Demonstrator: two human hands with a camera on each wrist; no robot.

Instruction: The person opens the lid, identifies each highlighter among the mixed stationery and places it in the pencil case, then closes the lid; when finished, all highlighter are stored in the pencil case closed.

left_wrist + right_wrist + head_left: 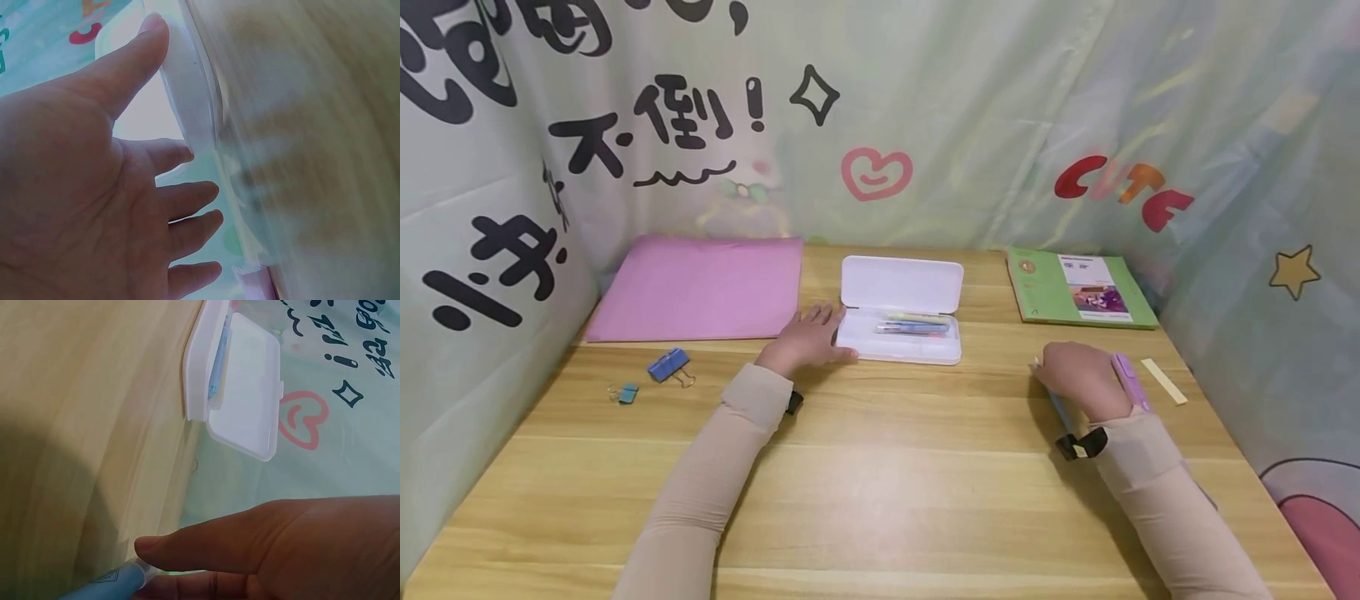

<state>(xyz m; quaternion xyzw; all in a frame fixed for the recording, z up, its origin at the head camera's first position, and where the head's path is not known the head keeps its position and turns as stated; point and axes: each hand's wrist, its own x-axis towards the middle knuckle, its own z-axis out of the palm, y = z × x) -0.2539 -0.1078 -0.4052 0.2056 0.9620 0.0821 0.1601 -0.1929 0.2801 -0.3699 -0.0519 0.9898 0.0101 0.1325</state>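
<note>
A white pencil case (898, 353) lies with its lid raised at the middle of the table, several pens (913, 325) inside it. At its left end is my left hand (808, 337), fingers spread; in the left wrist view the thumb and index fingertip touch the case (187, 81) or come very near it. My right hand (1082, 379), on the right of the table, pinches a light blue pen (112, 584) by one end between thumb and fingers. Part of the pen is hidden under the hand and wrist. A purple object (1127, 379) lies just right of this hand, partly covered by it.
A pink folder-like sheet (700, 287) lies at the back left, with a blue binder clip (668, 365) and a small teal clip (627, 393) before it. A green book (1082, 287) lies at the back right. A pale strip (1165, 382) is near the right edge.
</note>
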